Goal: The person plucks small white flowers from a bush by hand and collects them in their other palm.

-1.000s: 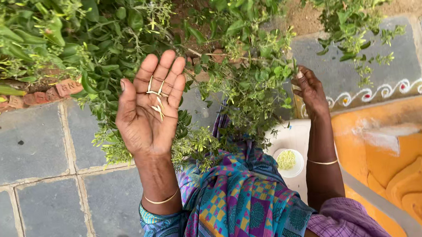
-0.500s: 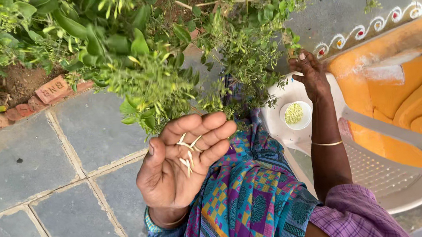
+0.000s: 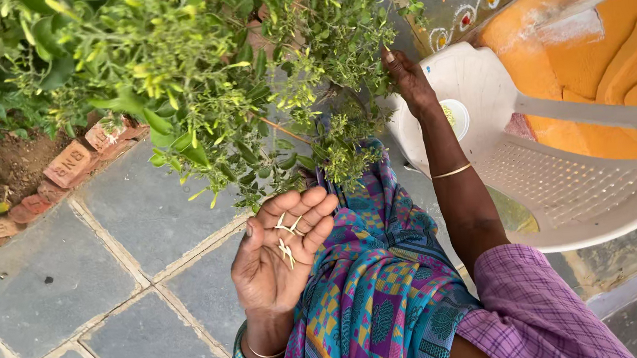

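My left hand (image 3: 275,256) is held palm up near my waist, fingers loosely cupped around several thin pale flower buds (image 3: 287,238) lying on the fingers and palm. My right hand (image 3: 407,78) reaches up into the leafy green shrub (image 3: 206,76), its fingertips pinching at a small twig. Just beside that wrist a small white bowl (image 3: 458,119) with more pale buds sits on the seat of a white plastic chair (image 3: 548,183). A bright patterned cloth (image 3: 377,284) drapes down between my arms.
Grey stone paving (image 3: 115,281) covers the ground at left. Red bricks (image 3: 71,161) edge a soil bed under the shrub. An orange painted step (image 3: 584,24) with a white curled border lies behind the chair.
My left hand has dropped from up by the shrub to waist height, still carrying the buds. The view has swung, and my right hand has shifted to another twig higher up.
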